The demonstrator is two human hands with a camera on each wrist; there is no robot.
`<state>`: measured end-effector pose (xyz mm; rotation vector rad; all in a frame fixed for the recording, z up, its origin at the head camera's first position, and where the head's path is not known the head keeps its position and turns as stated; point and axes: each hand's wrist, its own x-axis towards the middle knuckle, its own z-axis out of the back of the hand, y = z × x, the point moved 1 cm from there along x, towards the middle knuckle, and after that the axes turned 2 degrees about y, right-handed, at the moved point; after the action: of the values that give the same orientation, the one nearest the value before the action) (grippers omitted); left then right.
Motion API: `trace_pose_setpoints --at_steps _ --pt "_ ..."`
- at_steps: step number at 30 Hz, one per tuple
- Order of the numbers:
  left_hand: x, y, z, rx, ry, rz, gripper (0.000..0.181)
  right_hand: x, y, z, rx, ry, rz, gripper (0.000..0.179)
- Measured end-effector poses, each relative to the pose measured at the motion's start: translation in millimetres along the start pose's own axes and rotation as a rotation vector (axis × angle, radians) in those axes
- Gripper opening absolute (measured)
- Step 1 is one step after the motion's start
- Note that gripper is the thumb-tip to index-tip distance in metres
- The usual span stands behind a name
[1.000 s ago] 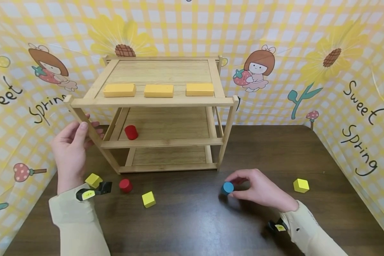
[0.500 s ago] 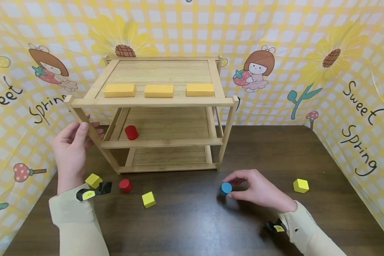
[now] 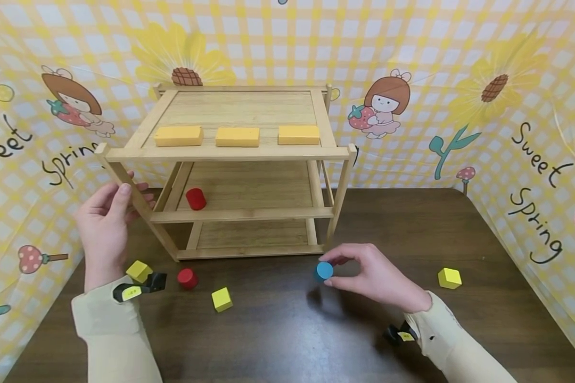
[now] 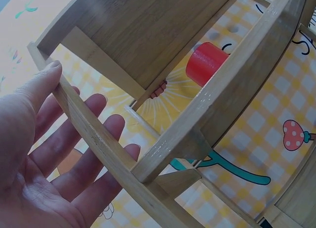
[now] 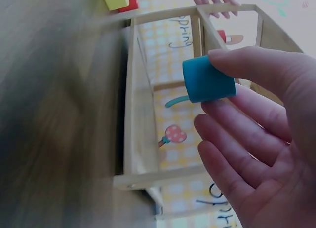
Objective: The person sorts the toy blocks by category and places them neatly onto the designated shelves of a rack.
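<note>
The blue cylinder (image 3: 324, 271) has moved over the counter (image 3: 268, 335) toward the rack (image 3: 241, 214), pinched in my right hand (image 3: 376, 274); my left hand (image 3: 106, 218) grips its post (image 3: 136, 197). I judge one red cylinder (image 3: 196, 199) shelved, another red cylinder (image 3: 187, 278) and yellow cubes (image 3: 222, 299) left.

Rack (image 3: 241, 214): toward back edge of table (image 3: 412, 223).
Three bars (image 3: 237, 137): along front edge of top shelf (image 3: 241, 106).
Shelf cylinder (image 3: 196, 199): on middle shelf (image 3: 259, 186), near front-left corner.
Table cylinder (image 3: 187, 279): before rack's front-left corner, between left cube (image 3: 139, 272) and middle cube (image 3: 222, 299).
Right cube (image 3: 449, 278): toward table's right edge.
Held cylinder (image 3: 324, 271): in right hand (image 3: 369, 274), before rack's front-right corner.
Left hand (image 3: 104, 215): at front-left post (image 3: 160, 234).
</note>
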<state>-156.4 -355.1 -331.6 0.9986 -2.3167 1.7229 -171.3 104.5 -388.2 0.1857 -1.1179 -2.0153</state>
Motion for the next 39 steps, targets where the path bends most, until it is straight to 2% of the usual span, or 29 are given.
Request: trace_pose_setpoints --at_steps 11,22,39 --pt "0.1 -0.5 -0.3 -0.015 0.0 0.004 0.039 24.2 17.7 -3.3 0.024 -0.017 0.096 0.03" --pt "0.8 0.5 0.6 -0.013 -0.007 0.004 0.035 43.3 30.2 -6.7 -0.004 -0.055 0.181 0.033" --pt "-0.6 0.5 0.4 -0.039 0.009 -0.015 0.035 70.0 44.1 -7.6 0.035 -0.158 0.16 0.035"
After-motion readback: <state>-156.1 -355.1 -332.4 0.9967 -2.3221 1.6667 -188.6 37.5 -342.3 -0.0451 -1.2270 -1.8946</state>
